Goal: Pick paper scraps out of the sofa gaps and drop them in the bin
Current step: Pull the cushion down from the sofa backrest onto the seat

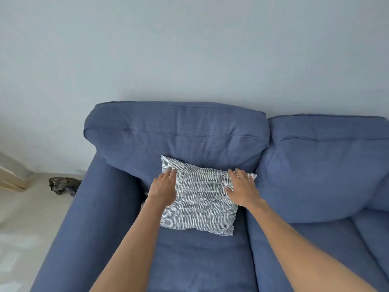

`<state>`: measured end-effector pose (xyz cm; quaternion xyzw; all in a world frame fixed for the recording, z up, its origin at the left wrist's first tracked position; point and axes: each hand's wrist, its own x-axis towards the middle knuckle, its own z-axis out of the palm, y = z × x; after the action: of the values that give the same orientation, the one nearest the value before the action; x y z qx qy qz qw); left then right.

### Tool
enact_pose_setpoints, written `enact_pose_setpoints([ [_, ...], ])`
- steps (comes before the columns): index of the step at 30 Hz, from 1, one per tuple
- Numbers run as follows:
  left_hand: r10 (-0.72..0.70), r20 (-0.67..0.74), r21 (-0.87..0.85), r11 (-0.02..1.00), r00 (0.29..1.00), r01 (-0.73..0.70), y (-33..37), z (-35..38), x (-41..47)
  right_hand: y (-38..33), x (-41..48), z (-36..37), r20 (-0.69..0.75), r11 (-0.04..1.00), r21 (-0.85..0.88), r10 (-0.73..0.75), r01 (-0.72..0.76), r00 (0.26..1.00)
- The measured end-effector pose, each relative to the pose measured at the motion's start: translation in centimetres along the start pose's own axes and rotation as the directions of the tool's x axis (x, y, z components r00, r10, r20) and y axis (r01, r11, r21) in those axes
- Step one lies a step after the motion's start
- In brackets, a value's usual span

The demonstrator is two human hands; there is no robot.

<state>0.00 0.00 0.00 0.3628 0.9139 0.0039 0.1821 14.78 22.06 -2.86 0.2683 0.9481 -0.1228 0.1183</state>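
Head view: both arms are out over the sofa (200,260), and the hands land on the striped cushion (200,199) that leans against the back pad (179,140). The left hand (163,189) lies flat on the cushion's nine-o'clock edge, fingers together and stretched, clamped on nothing. The right hand (242,189) presses the two-o'clock corner, fingers spread, palm down, no grip closed yet. No scraps show anywhere, and no bin either; something pale peeks from the gap (144,194) by the armrest (88,218), at eight o'clock from the left hand, too small to call. A dark heap (63,185) sits on the floor (31,218) out at nine o'clock.

The step looks like clearing the cushion to open up the seams. To do it well, the person should curl both hands round opposite edges and lift straight up rather than drag, so loose paper isn't pushed deeper. Set it toward three o'clock on the free seat, then check the armrest gap first.
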Motion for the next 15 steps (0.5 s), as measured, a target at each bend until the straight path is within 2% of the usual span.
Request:
enact_pose_setpoints([
  [5,0.017,-0.009,0.077,0.997,1.0,-0.016,0.4,3.3,4.3,0.7,3.0,1.9,0.067,0.998,-0.058,0.037,-0.033,0.997],
  [9,0.024,-0.102,0.271,0.963,0.995,0.005,0.1,4.4,6.6,0.6,3.2,3.2,0.024,0.991,-0.118,0.066,-0.063,0.998],
  [12,0.064,-0.099,0.425,0.905,0.993,-0.016,0.4,4.6,6.6,0.6,2.2,3.9,0.018,0.981,-0.184,0.074,-0.07,0.997],
  [15,0.11,-0.088,0.485,0.873,0.99,-0.054,0.2,4.4,5.1,0.1,0.6,4.3,0.028,0.979,-0.195,0.07,-0.063,0.997],
])
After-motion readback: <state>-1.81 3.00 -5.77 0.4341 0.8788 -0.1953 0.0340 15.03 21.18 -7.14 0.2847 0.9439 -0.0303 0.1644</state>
